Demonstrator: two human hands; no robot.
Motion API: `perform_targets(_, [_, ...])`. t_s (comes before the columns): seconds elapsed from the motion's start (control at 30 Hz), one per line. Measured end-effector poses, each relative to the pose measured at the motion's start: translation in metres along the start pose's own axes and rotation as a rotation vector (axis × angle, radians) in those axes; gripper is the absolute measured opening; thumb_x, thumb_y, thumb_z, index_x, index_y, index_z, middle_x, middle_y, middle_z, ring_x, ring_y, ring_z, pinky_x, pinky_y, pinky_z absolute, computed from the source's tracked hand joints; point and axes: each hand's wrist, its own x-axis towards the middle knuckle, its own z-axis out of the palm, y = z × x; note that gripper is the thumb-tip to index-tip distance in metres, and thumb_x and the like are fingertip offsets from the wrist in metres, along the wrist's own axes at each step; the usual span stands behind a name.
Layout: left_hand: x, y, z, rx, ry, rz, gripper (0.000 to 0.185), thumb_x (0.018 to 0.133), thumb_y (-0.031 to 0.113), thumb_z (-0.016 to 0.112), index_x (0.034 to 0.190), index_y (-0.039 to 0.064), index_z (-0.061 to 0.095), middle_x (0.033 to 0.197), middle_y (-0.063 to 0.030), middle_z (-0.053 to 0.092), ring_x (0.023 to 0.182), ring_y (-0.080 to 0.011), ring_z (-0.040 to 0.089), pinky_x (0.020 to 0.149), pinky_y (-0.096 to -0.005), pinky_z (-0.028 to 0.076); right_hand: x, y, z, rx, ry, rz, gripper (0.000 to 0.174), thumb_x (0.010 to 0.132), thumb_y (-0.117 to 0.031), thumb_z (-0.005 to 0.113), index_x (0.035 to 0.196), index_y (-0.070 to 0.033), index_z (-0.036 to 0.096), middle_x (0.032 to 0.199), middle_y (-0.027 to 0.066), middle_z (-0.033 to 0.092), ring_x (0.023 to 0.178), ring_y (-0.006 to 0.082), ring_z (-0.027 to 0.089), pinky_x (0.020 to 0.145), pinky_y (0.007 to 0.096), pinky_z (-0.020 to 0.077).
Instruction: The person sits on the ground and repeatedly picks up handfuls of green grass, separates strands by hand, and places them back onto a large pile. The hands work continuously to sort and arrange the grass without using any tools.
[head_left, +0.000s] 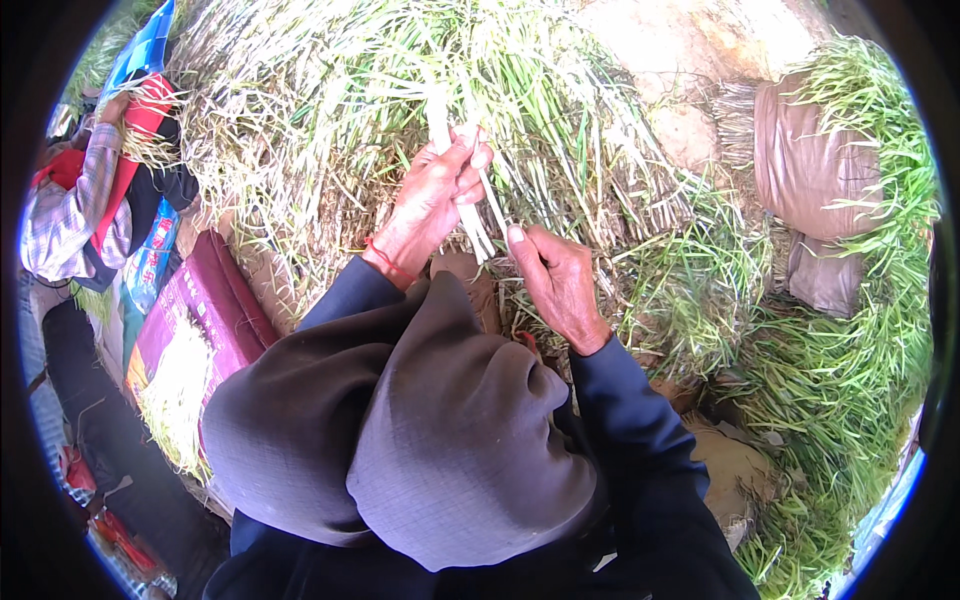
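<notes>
My left hand (439, 184) grips a small bundle of pale chive-like stalks (472, 225), their cut-looking ends pointing down toward me. Between the thumb and fingers of my right hand (559, 281) is the lower end of a single pale stalk (493, 199). That stalk slants up to the fingers of my left hand. Glare washes out the top of the bundle. Beyond both hands spreads a large heap of long green leafy stalks (360, 127), with paler stems showing along its near side.
At the left, a person in a plaid sleeve (101, 172) holds stalks. A maroon printed bag (214, 292) lies nearby, with pale stalks (180, 390) on it. Brown cloth-wrapped bundles (814, 165) stand at right, beside more green stalks (840, 390). Brown cloth (465, 442) covers my knees.
</notes>
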Motion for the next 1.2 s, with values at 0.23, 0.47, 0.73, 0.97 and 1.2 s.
perform_targets(0.23, [0.006,0.003,-0.011,0.033,0.059,0.065,0.016,0.103,0.016,0.047,0.108,0.004,0.056,0.079,0.0005,0.055,0.055,-0.0031,0.037,0.047,-0.0178,0.034,-0.018,-0.011,-0.02,0.005,-0.068,-0.003,0.037,0.098,-0.012,0.056,0.065,0.002,0.047,0.055,0.0044,0.038,0.051,0.0109,0.032,0.047,0.0334,0.028])
perform_targets(0.47, [0.026,0.058,-0.051,0.098,0.126,0.187,0.02,0.106,0.022,0.04,0.11,0.006,0.051,0.08,0.0042,0.05,0.057,-0.0034,0.035,0.046,-0.0173,0.031,-0.104,0.017,-0.07,-0.072,-0.069,0.155,0.033,0.095,-0.011,0.06,0.063,-0.001,0.057,0.053,0.0018,0.045,0.046,0.0096,0.037,0.042,0.0309,0.0288])
perform_targets(0.73, [0.024,0.058,-0.04,0.139,0.134,0.147,0.02,0.102,0.024,0.051,0.111,0.007,0.056,0.086,0.0018,0.055,0.057,-0.0024,0.035,0.046,-0.0173,0.03,-0.12,0.085,-0.159,-1.095,-0.078,0.27,0.037,0.086,-0.012,0.068,0.121,-0.005,0.056,0.117,0.0193,0.062,0.078,0.0291,0.07,0.061,0.0416,0.0561])
perform_targets(0.97, [0.025,0.031,-0.015,0.111,0.072,0.084,0.019,0.101,0.022,0.054,0.109,0.006,0.057,0.087,-0.002,0.058,0.054,-0.0022,0.036,0.045,-0.0167,0.031,-0.081,0.066,-0.129,-0.912,-0.039,0.089,0.033,0.084,-0.005,0.067,0.117,-0.005,0.06,0.12,0.0166,0.063,0.074,0.0288,0.069,0.063,0.0366,0.0569])
perform_targets(1.2, [0.026,0.014,0.001,0.083,0.084,0.065,0.019,0.102,0.024,0.053,0.107,0.007,0.057,0.086,-0.0038,0.059,0.051,-0.0024,0.032,0.045,-0.0171,0.031,-0.046,0.042,-0.037,-0.066,-0.097,0.122,0.027,0.097,-0.015,0.058,0.12,0.0,0.062,0.107,0.0153,0.069,0.073,0.0151,0.066,0.062,0.0265,0.0553])
